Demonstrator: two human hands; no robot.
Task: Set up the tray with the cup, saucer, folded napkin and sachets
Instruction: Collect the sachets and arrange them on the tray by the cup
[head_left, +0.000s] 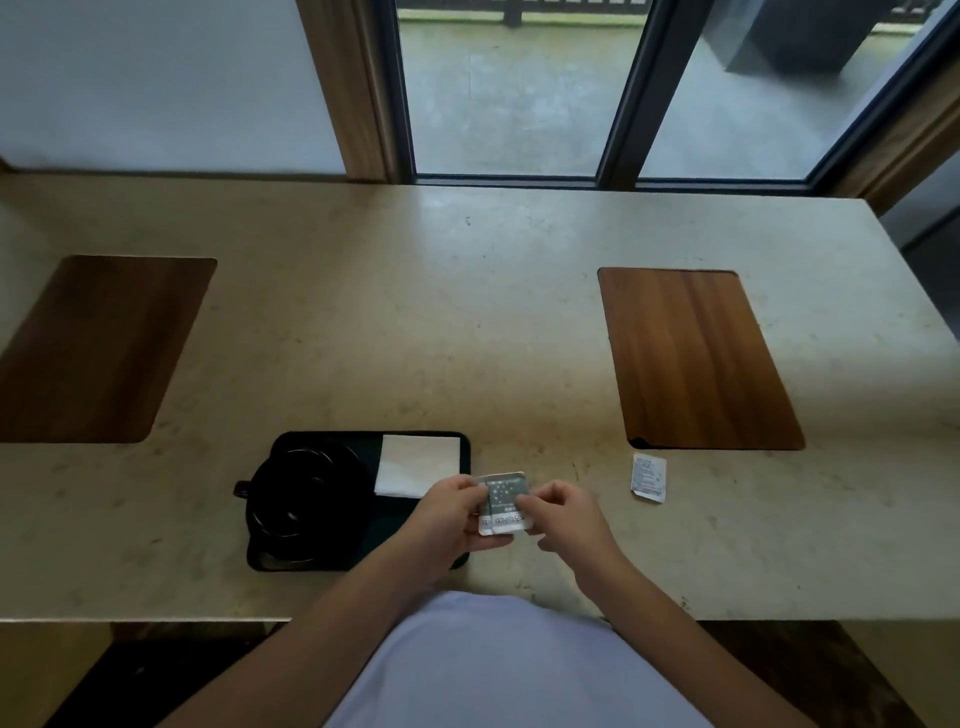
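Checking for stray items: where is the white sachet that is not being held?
In the head view, the white sachet lies flat on the beige counter, right of both hands, just below the near left corner of the right wooden inlay.

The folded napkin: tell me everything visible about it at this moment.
The folded napkin is a plain white, soft-looking rectangle, folded flat. It lies in the far right corner of the black tray, beside the dark cup and saucer. Its near right corner lies close to the left hand; contact cannot be told.
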